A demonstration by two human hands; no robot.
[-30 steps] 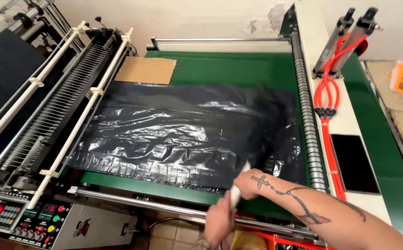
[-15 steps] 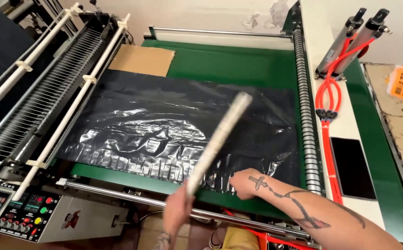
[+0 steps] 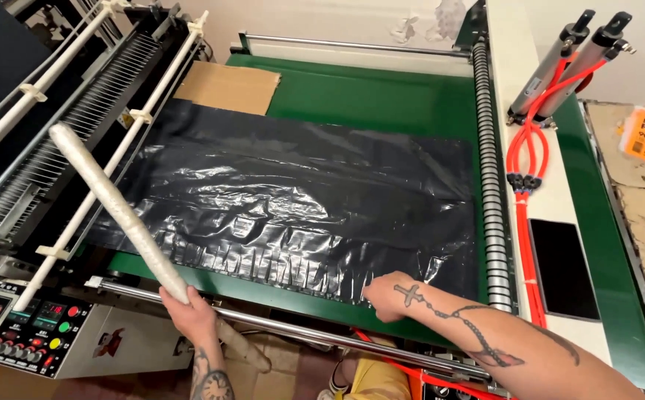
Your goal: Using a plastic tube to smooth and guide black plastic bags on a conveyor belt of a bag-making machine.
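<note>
- The left hand [image 3: 191, 315] has its grip clamped on a long pale wrapped stick [image 3: 119, 211], which slants up toward 11 o'clock over the machine's white rails [image 3: 108, 159].
- The right hand [image 3: 389, 296] lies fingers together, flat on the near edge of the black plastic sheet [image 3: 300, 200].
- That sheet is spread on the green tabletop [image 3: 382, 96]; a cardboard piece [image 3: 226, 87] sits at its 11 o'clock corner.

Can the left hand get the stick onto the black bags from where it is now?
Probably yes. The left hand grips the stick at the table's near edge, angled over the machine rails; nothing lies between it and the black bags.
</note>
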